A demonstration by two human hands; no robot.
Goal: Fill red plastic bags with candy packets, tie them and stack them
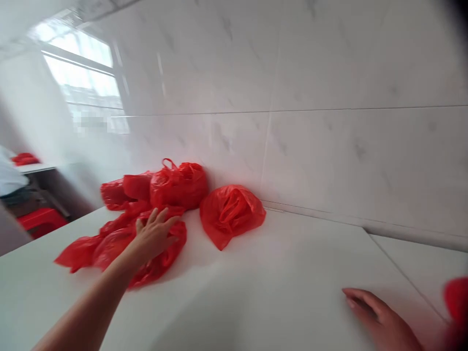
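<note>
A left hand (155, 236), fingers spread wide and clutching nothing, lies over a heap (113, 243) of red plastic to the left of the lone bag (234, 214); whether the fingertips touch the film cannot be told. The right hand (383, 317), partly blurred, sits well to the right of the lone bag and nearer the camera, a narrow gap between thumb and finger with nothing seen in it.

The step in hand looks like a reach to the heap. Taking hold there would call for the spread fingers to close on a loose fold, with the right hand too far off to help where it is.

Loose film overlaps in the heap, which could make a single piece hard to pick out. A rounded bag (179, 187) with a loop on top sits left of the lone bag, crowding the heap's far side. Behind the lone bag rises the wall (329, 63), limiting reach that way. The table (285, 278) spreads in front, a seam (402, 270) crossing it to the right. Far left of the lone bag stand a red stool (42, 220) and a window (87, 73).
</note>
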